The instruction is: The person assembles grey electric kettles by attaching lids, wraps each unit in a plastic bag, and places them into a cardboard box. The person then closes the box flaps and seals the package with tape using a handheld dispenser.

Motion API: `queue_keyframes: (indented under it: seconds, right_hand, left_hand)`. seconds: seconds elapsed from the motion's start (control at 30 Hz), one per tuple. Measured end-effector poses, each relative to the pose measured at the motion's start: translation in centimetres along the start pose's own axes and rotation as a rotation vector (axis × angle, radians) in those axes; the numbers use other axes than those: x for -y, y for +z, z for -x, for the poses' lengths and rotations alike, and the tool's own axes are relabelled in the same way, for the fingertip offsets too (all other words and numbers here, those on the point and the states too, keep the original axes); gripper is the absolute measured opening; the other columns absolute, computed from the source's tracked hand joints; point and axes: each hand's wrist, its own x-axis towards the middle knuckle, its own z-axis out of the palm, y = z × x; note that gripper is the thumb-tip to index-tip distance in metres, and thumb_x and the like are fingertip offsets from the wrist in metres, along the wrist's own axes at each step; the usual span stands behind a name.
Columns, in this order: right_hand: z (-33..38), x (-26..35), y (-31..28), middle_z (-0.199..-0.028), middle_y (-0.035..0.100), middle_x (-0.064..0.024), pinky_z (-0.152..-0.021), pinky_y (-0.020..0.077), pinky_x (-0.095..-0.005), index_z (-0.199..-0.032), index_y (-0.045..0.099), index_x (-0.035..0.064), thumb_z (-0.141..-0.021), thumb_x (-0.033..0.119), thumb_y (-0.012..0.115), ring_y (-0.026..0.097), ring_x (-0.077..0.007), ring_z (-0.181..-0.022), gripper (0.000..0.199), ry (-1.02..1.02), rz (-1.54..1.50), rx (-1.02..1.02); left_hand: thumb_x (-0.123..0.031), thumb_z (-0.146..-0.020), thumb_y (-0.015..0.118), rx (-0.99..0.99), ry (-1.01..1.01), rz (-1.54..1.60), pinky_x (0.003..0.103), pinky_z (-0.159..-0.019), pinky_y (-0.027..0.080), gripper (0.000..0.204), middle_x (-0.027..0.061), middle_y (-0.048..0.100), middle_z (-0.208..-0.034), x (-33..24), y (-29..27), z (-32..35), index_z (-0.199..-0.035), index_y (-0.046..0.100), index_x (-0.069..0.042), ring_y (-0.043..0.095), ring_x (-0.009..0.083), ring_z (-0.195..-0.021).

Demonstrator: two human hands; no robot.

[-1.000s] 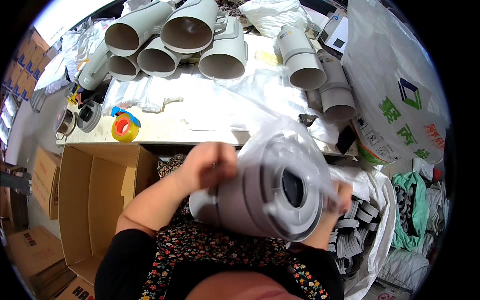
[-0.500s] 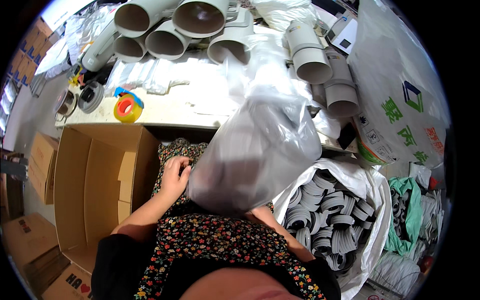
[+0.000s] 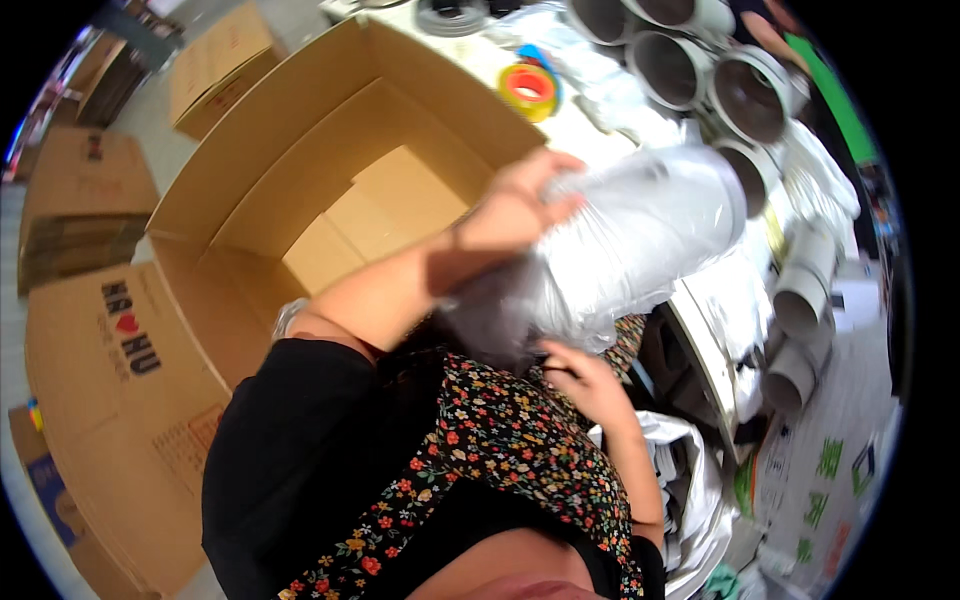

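A bulky round grey part in a clear plastic bag [image 3: 640, 235] lies tilted above my lap, against the table edge. My left hand [image 3: 520, 205] reaches across the carton opening and closes over the bag's upper left side, its fingers smeared by motion. Low at the bag's gathered end, my right hand [image 3: 590, 385] has its fingers curled on the plastic. What exactly is inside the bag is blurred by the film. The open cardboard box [image 3: 280, 160] stands to my left, with bare flaps showing on its bottom.
Grey cylinders [image 3: 670, 70] stand grouped on the white table, beside a tape roll [image 3: 528, 90]. More cylinders [image 3: 803, 285] lie at the right. A white sack [image 3: 700, 520] with grey rings is by my right arm. Closed cartons [image 3: 120, 400] stand at left.
My view has turned left toward the open box. The bagged part now lies tilted sideways; my left hand has come onto its upper side and my right hand shows at its lower end.
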Motion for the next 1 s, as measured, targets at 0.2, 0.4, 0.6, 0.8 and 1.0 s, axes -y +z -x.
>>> queue_keyframes:
  seconds: [0.2,0.4,0.6,0.8,1.0]
  right_hand:
    - [-1.5,-2.7,-1.0,-0.082,0.055,-0.0002,-0.065,0.0394,-0.02,-0.113,0.055,-0.0009,-0.088,0.009,0.056,0.055,-0.009,-0.075,0.027,0.121,-0.392,-0.388]
    - [-4.2,-3.5,0.5,-0.082,0.058,-0.001,-0.075,0.0447,-0.022,-0.109,0.057,-0.0013,-0.088,0.009,0.057,0.056,-0.0085,-0.078,0.024,0.311,-0.272,-0.154]
    - [-0.7,-0.9,-1.3,-0.088,0.062,-0.0034,-0.071,0.0455,-0.0241,-0.107,0.061,0.0043,-0.086,0.014,0.061,0.055,-0.0084,-0.078,0.024,0.406,-0.191,-0.158]
    - [1.9,0.6,-6.8,-0.081,0.055,-0.0007,-0.072,0.0441,-0.0238,-0.115,0.053,-0.0006,-0.089,0.017,0.057,0.053,-0.0089,-0.077,0.032,0.33,-0.425,-0.371]
    - [-8.6,2.3,-24.8,-0.082,0.057,-0.0093,-0.072,0.0445,-0.029,-0.1,0.054,0.0027,-0.092,0.043,0.044,0.053,-0.0191,-0.073,0.043,-0.294,-0.835,-0.643]
  left_hand:
    - [-0.019,-0.088,0.057,-0.321,-0.401,0.061,0.025,-0.079,0.046,0.025,0.0017,0.061,-0.101,-2.4,-22.3,5.9,-0.108,0.059,-0.005,0.056,0.0093,-0.087]
    - [-0.02,-0.08,0.06,0.328,-0.797,-0.761,0.034,-0.079,0.047,0.03,0.013,0.063,-0.099,12.5,-20.4,11.1,-0.107,0.059,-0.006,0.06,0.0258,-0.087]
    - [-0.024,-0.078,0.059,-0.288,-1.448,-0.22,0.036,-0.077,0.048,0.035,0.0199,0.063,-0.094,21.5,-11.7,15.6,-0.106,0.06,-0.003,0.061,0.0301,-0.084]
    - [-0.02,-0.079,0.058,0.408,-1.176,-0.852,0.034,-0.074,0.048,0.034,0.0186,0.063,-0.09,24.8,-15.7,15.3,-0.108,0.059,-0.003,0.061,0.0281,-0.081]
    - [-0.017,-0.08,0.057,0.556,-1.154,-0.889,0.032,-0.072,0.048,0.033,0.0173,0.063,-0.085,24.3,-19.5,15.2,-0.11,0.057,-0.004,0.061,0.0261,-0.077]
